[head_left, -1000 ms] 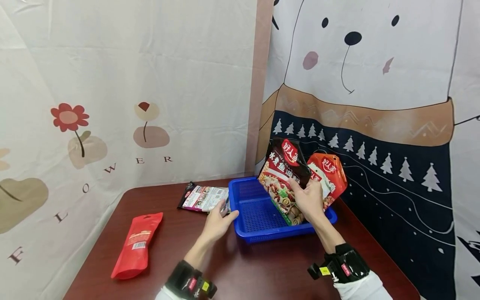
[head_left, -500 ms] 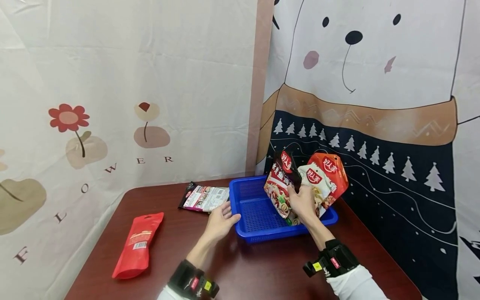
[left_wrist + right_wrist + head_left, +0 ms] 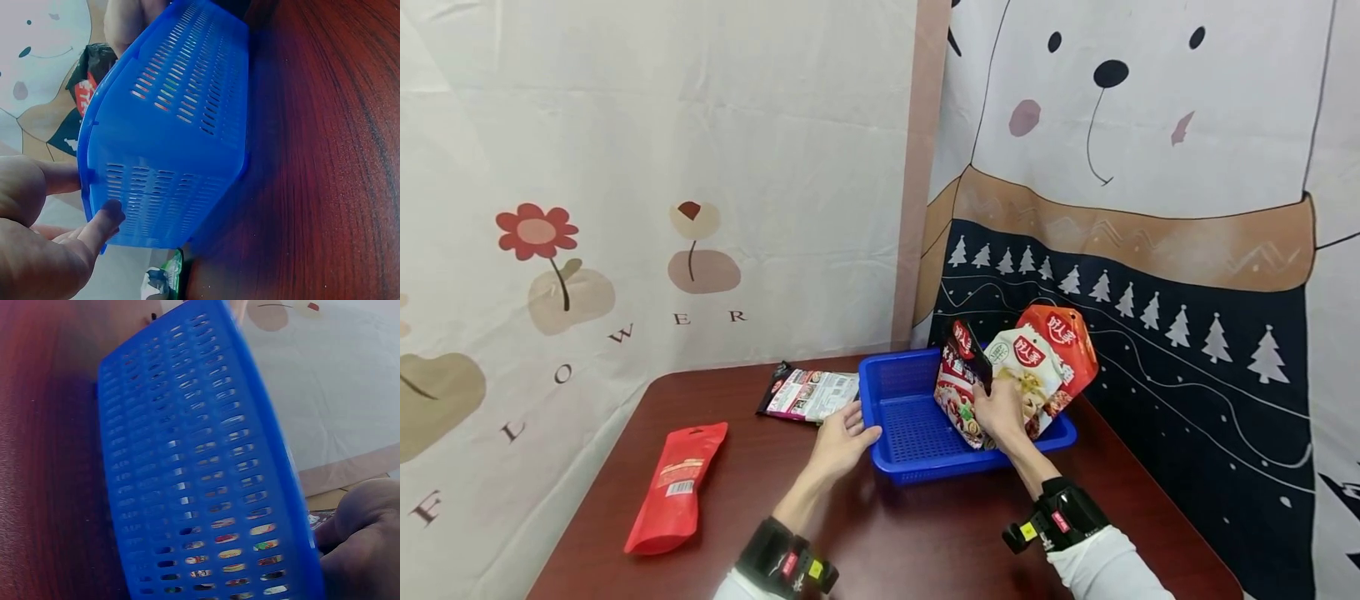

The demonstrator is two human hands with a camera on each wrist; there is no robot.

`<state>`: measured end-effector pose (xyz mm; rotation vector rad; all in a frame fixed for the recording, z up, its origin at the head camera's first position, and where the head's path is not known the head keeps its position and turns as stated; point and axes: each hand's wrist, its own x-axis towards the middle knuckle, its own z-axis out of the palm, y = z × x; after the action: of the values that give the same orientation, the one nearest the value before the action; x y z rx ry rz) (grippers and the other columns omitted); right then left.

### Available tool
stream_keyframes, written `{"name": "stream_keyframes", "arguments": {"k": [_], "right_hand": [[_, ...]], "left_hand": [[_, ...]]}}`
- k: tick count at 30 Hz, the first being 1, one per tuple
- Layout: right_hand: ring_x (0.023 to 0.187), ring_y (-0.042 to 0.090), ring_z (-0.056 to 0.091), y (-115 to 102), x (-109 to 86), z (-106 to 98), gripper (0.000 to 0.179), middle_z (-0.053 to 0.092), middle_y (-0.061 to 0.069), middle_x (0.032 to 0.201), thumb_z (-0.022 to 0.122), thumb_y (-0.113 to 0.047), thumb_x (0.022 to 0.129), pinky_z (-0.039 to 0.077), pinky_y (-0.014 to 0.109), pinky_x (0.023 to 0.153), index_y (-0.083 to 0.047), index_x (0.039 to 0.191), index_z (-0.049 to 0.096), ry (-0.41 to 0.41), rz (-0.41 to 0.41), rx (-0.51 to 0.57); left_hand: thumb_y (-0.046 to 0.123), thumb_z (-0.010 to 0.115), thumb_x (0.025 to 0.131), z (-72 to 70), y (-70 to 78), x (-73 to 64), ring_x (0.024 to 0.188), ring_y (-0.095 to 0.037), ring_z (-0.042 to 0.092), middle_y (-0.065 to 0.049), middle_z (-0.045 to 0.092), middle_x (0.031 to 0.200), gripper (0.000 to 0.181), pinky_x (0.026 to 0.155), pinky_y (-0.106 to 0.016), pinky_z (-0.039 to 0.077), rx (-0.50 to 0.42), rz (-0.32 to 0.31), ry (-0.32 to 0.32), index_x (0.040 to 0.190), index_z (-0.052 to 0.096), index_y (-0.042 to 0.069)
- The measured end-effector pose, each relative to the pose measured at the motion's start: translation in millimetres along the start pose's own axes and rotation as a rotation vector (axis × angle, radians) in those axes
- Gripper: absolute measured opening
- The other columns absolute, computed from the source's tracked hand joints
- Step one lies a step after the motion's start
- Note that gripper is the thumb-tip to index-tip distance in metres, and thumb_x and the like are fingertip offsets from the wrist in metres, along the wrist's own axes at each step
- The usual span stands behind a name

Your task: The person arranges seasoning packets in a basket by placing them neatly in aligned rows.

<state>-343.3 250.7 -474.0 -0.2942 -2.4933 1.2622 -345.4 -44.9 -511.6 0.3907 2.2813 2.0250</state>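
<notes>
Head: your right hand [image 3: 1000,410] grips the black pouch [image 3: 953,393] in the blue perforated basket [image 3: 904,468], beside a white pouch [image 3: 1036,377] and an orange pouch [image 3: 1081,352] — three in; a red pouch [image 3: 673,492] and black-edged packet [image 3: 812,396] lie outside. Left wrist: your left hand [image 3: 50,256] pinches the basket's rim. Right wrist: basket hides your fingertips.

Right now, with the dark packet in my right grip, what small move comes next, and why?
Probably loosen the right grip so the dark packet settles: its lower end already appears inside the blue basket, beside the white packet, and the left grip holds the basket's left end.
</notes>
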Motion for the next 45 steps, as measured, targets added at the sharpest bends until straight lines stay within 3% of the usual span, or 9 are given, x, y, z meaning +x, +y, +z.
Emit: {"name": "stream_keyframes", "arguments": {"k": [5, 12, 20, 27, 38, 41, 45], "right_hand": [[0.050, 0.018, 0.046, 13.5, 6.2, 3.9, 0.036, 0.051, 0.003, 0.060, 0.061, -0.019, 0.112, 0.036, 0.032, 0.047, -0.003, 0.080, 0.064, -0.019, -0.017, -0.018], [0.058, 0.023, 0.060, 3.8, 7.7, -14.0, 0.033, 0.067, 0.015, 0.077, 0.066, -0.018, 0.106, 0.047, 0.035, 0.050, 0.014, 0.111, 0.068, -0.118, 0.069, -0.054], [0.061, 0.022, 0.058, 19.6, 13.8, -24.1, 0.038, 0.065, 0.010, 0.074, 0.071, -0.032, 0.106, 0.044, 0.034, 0.052, 0.005, 0.096, 0.071, -0.088, -0.005, -0.108], [0.072, 0.025, 0.067, 15.3, 7.1, -39.5, 0.032, 0.078, 0.021, 0.090, 0.072, -0.026, 0.103, 0.050, 0.034, 0.058, 0.005, 0.107, 0.074, -0.038, 0.045, -0.114], [0.077, 0.026, 0.068, 22.9, 7.2, -57.8, 0.027, 0.079, 0.026, 0.104, 0.071, -0.019, 0.102, 0.050, 0.030, 0.058, 0.005, 0.114, 0.074, 0.010, 0.100, -0.145], [0.078, 0.026, 0.069, 24.8, 6.5, -62.3, 0.030, 0.079, 0.027, 0.103, 0.073, -0.022, 0.103, 0.051, 0.029, 0.058, 0.006, 0.112, 0.073, 0.034, 0.107, -0.163], [0.069, 0.024, 0.073, 27.9, 6.0, -67.7, 0.033, 0.080, 0.023, 0.091, 0.073, -0.025, 0.106, 0.053, 0.029, 0.055, 0.008, 0.107, 0.075, 0.043, 0.118, -0.166]], "left_hand": [[-0.002, 0.075, 0.103, 0.2, 0.4, 0.2, 0.149, -0.056, 0.060, -0.043, 0.054, 0.161, 0.071, 0.120, -0.057, 0.056, -0.010, -0.001, -0.007, 0.164, 0.041, -0.019], [-0.001, 0.074, 0.105, -1.5, -0.3, 1.5, 0.150, -0.055, 0.059, -0.042, 0.053, 0.162, 0.071, 0.120, -0.057, 0.056, -0.012, -0.006, -0.011, 0.165, 0.040, -0.018], [0.001, 0.075, 0.105, -2.9, -2.4, 1.6, 0.150, -0.053, 0.060, -0.041, 0.054, 0.163, 0.072, 0.120, -0.055, 0.057, -0.007, -0.019, -0.011, 0.165, 0.040, -0.017], [0.000, 0.074, 0.105, -2.7, -1.3, 1.1, 0.151, -0.054, 0.059, -0.041, 0.054, 0.163, 0.071, 0.120, -0.055, 0.057, 0.003, -0.020, -0.011, 0.165, 0.040, -0.017], [0.002, 0.075, 0.105, -2.6, 0.6, 0.1, 0.151, -0.053, 0.059, -0.041, 0.054, 0.163, 0.072, 0.121, -0.055, 0.056, 0.001, -0.021, -0.010, 0.165, 0.041, -0.017], [0.002, 0.076, 0.105, -2.3, 0.2, 0.8, 0.151, -0.054, 0.059, -0.042, 0.053, 0.163, 0.072, 0.121, -0.055, 0.056, 0.005, -0.016, -0.013, 0.165, 0.040, -0.018], [0.002, 0.075, 0.106, -1.8, -0.3, 0.9, 0.151, -0.054, 0.058, -0.042, 0.053, 0.163, 0.072, 0.121, -0.055, 0.056, 0.000, -0.014, -0.014, 0.165, 0.040, -0.018]]}}
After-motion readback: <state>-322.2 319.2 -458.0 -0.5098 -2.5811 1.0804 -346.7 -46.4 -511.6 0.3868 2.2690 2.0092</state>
